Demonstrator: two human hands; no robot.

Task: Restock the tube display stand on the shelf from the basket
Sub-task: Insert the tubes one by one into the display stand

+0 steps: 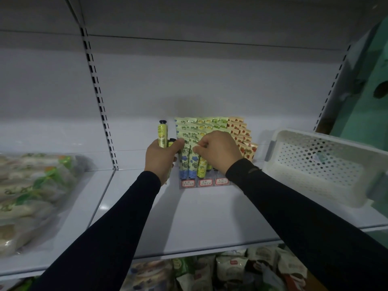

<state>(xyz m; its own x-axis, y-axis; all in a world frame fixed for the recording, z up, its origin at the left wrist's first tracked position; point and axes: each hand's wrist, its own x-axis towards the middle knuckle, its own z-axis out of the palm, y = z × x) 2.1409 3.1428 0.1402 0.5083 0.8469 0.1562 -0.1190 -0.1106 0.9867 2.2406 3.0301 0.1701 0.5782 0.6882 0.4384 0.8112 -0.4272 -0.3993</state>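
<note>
The tube display stand (206,182) stands at the back of the white shelf (210,217), filled with rows of tubes: blue-green on the left, yellow and green in the middle, red strawberry ones (247,151) on the right. My left hand (162,157) grips yellow tubes (162,134) just left of the stand, one sticking up with its black cap on top. My right hand (218,151) pinches the flat top of a tube (196,147) in the stand's front rows. The white perforated basket (319,166) sits on the shelf to the right, tilted toward me.
Clear bags of pale packaged food (31,196) lie on the neighbouring shelf at the left. Snack packets (241,269) fill the shelf below. A slotted upright (100,106) divides the two shelf bays.
</note>
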